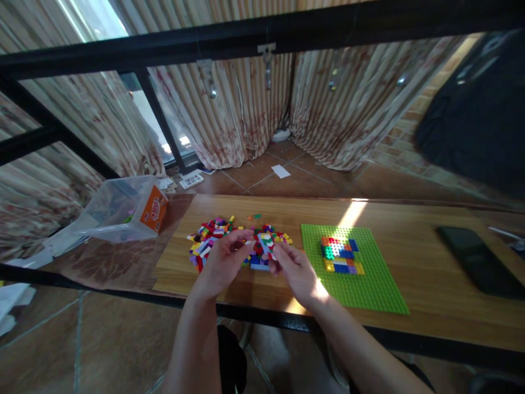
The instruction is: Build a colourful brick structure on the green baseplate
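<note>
Above a heap of loose toy bricks (205,246), both hands are raised close together. My right hand (297,271) grips a small cluster of joined toy bricks (266,241) in white, green, red and blue between thumb and fingers. Facing it from the other side, my left hand (225,260) has thumb and fingertips pinched together. Something pale may sit between those fingertips, but it is too small to name. To the right of my hands lies a green baseplate (369,293), bearing a low build of coloured bricks (340,254).
The wooden table (426,257) carries a dark flat device (478,260) at the right. A clear plastic box (110,213) with an orange label stands left of the board. A black metal bar (229,33) crosses the top of the view, with curtains (238,115) behind.
</note>
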`<control>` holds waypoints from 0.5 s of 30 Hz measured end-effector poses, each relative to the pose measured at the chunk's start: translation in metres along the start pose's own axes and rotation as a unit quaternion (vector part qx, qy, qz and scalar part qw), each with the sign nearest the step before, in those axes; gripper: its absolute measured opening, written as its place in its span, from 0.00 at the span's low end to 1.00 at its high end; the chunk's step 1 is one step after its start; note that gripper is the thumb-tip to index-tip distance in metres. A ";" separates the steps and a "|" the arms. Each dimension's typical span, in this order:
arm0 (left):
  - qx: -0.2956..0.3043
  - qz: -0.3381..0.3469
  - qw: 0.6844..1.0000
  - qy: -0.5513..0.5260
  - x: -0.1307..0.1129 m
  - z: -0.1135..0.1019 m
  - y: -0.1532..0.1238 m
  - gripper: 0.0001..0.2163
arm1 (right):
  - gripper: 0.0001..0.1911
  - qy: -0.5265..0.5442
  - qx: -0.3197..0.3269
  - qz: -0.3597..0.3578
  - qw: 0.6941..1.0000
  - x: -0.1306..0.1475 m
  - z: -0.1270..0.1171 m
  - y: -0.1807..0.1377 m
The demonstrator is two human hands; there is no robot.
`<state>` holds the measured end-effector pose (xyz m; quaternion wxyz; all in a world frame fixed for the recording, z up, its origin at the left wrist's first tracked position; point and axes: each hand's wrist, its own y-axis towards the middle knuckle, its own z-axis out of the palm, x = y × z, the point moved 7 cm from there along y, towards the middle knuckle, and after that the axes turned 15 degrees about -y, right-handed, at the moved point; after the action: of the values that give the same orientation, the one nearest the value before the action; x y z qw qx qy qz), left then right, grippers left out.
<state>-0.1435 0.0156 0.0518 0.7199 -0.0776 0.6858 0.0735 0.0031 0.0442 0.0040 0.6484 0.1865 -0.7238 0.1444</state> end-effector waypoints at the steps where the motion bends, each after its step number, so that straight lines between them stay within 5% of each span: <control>1: 0.032 -0.015 0.999 -0.018 0.002 0.012 -0.001 0.13 | 0.22 0.039 0.003 0.020 0.999 -0.003 0.000 0.001; 5: 0.035 -0.040 0.997 -0.053 0.006 0.032 0.000 0.11 | 0.24 0.092 -0.001 0.061 0.994 -0.007 -0.003 0.002; 15: 0.007 -0.014 0.998 0.062 0.022 0.053 0.001 0.09 | 0.19 -0.150 -0.150 0.002 0.977 0.010 -0.041 0.005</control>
<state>-0.0906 0.0276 0.0329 0.6772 -0.0867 0.7286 0.0541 0.0362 0.0660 0.0188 0.5527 0.1048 -0.8267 0.0056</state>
